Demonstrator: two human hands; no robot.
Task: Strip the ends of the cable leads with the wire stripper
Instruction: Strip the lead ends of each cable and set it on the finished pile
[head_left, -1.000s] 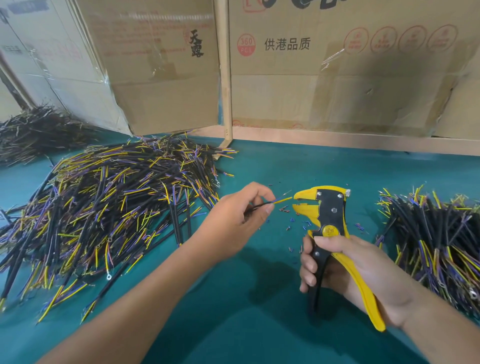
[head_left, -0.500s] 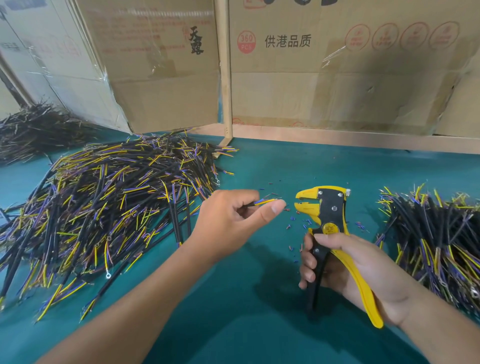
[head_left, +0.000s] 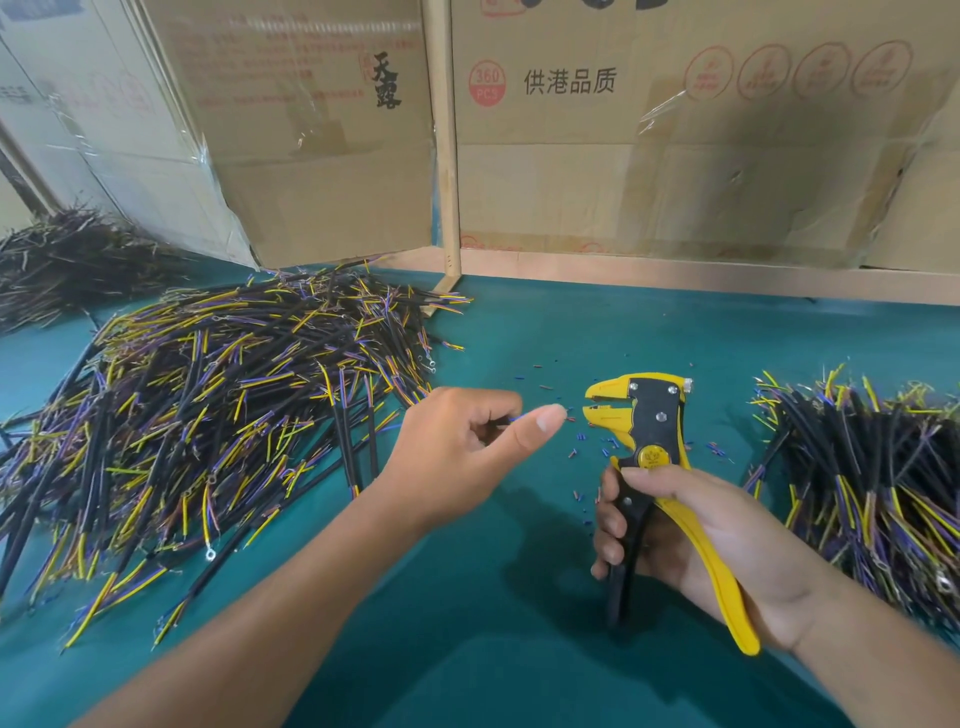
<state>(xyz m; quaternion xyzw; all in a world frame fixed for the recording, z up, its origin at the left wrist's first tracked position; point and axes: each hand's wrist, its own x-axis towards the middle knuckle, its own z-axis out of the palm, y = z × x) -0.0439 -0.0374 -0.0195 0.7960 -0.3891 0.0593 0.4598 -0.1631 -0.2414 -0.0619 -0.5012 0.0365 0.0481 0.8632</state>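
Observation:
My right hand (head_left: 691, 530) grips the handles of a yellow and black wire stripper (head_left: 647, 431), held upright with its jaws open and pointing left. My left hand (head_left: 457, 457) holds a thin cable between curled fingers and thumb; only a short blue lead tip (head_left: 514, 419) shows, the rest is hidden in the hand. The thumb tip sits just left of the stripper jaws, a small gap apart. A big heap of black cables with yellow and purple leads (head_left: 208, 426) lies on the left of the green table (head_left: 519, 649).
A second heap of cables (head_left: 872, 483) lies at the right. A darker heap (head_left: 67, 260) sits far left at the back. Small bits of stripped insulation (head_left: 576, 452) are scattered under the stripper. Cardboard boxes (head_left: 649, 156) and a wooden post (head_left: 447, 156) wall off the back.
My left hand turned and drew the cable into the hand, so the yellow lead that stuck out toward the jaws is hidden. The stripper has barely moved.

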